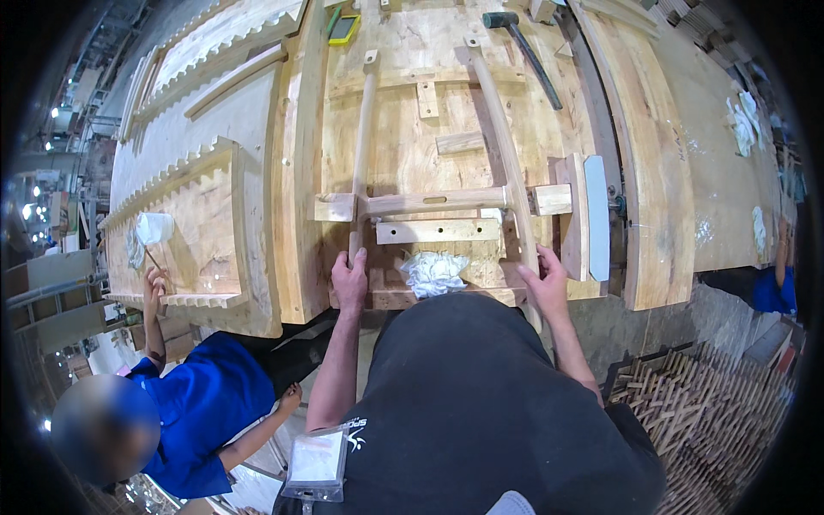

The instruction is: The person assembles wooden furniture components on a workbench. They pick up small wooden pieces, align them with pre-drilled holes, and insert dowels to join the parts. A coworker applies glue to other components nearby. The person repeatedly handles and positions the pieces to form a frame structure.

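An H-shaped wooden chair frame lies on the workbench before me, its two long legs joined by a slotted crossbar (436,201). My left hand (349,281) is closed round the near end of the left leg (364,129), thumb on top. Gripping the right leg (498,120) low down is my right hand (547,283), thumb against its inner side. Wooden blocks sit at both ends of the crossbar. Just nearer lies a pale strip with dark holes (438,231), and a crumpled white cloth (434,273) rests between my hands.
A mallet (524,56) lies at the far right, a yellow-rimmed tray (344,30) at the far left. Beyond the frame is a loose wood block (460,142). At left, a person in blue (215,378) reaches toward a white cup (154,227). Stacked wooden sticks (695,429) stand lower right.
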Motion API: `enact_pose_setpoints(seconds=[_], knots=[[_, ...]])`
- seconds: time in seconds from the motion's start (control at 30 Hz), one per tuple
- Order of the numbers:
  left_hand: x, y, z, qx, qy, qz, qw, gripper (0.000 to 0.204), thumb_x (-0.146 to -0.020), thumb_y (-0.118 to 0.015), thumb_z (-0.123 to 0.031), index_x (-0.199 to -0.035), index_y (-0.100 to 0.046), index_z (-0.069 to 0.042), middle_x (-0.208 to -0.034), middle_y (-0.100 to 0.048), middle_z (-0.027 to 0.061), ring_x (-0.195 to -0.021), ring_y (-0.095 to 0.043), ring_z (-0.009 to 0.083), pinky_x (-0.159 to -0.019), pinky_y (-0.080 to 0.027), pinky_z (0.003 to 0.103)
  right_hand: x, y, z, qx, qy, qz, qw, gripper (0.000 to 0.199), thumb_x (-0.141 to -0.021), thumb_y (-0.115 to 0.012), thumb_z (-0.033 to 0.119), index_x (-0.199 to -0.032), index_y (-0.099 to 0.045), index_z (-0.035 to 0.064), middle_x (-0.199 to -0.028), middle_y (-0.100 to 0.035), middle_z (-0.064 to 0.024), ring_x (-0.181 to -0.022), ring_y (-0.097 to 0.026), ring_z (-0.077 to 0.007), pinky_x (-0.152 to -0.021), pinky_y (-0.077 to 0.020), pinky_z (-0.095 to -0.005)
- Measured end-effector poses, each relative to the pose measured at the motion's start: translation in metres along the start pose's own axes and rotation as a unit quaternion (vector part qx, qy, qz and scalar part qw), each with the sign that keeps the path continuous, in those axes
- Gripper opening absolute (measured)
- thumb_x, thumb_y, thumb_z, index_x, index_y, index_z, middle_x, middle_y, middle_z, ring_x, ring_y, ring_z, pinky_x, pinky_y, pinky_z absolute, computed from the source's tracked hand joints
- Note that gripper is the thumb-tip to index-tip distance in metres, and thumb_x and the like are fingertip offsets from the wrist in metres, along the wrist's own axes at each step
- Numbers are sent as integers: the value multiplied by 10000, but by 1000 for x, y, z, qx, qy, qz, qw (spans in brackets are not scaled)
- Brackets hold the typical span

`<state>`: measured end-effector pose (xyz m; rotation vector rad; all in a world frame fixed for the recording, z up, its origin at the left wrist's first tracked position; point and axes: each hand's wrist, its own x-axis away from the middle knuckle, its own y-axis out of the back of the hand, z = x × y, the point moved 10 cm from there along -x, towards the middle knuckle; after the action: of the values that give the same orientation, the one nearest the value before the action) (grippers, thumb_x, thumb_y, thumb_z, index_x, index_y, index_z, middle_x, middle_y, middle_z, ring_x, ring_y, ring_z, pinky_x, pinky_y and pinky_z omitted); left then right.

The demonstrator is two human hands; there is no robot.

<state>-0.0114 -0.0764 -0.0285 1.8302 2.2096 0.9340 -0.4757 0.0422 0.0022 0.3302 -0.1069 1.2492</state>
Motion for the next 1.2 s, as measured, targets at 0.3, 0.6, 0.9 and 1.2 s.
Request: enact_pose_setpoints(seconds=[0.3, 0.6, 0.9, 1.2], knots=[[25, -41, -74, 130, -1, 90, 987, 225, -1052, -700, -250, -954, -627, -61, -751, -552, -43, -655, -497, 46, -570, -403, 252, 76, 71, 2, 70, -35, -121, 989, 395, -858, -889, 181, -1143, -682, 3, -753, -622, 13, -555, -558, -72, -474, -449, -268], [34, -44, -326, 198, -233, 335, 891, 529, -1070, -671, -153, -1553, -508, -11, -1017, -697, 45, -780, -614, 80, -714, -513, 229, 95, 138, 51, -337, -115, -313, 881, 169, -900, -756, 40, -970, -602, 29, -656, -565, -28, -435, -525, -141, -361, -389, -315], [25, -47, -212, 144, -162, 319, 923, 412, -1059, -693, -162, -1407, -603, 38, -904, -699, 34, -748, -627, 85, -691, -539, 258, 0, 366, -6, -406, -91, -469, 779, 136, -935, -682, 23, -882, -567, 74, -624, -521, 11, -459, -499, -99, -391, -413, -298], [23, -41, -156, 136, -114, 294, 939, 359, -1055, -705, -164, -1351, -632, 25, -866, -704, 38, -722, -638, 90, -672, -536, 257, 37, 470, 64, 300, -91, -660, 683, 207, -956, -682, 120, -1105, -631, -15, -873, -631, -110, -755, -645, -236, -649, -526, -411]])
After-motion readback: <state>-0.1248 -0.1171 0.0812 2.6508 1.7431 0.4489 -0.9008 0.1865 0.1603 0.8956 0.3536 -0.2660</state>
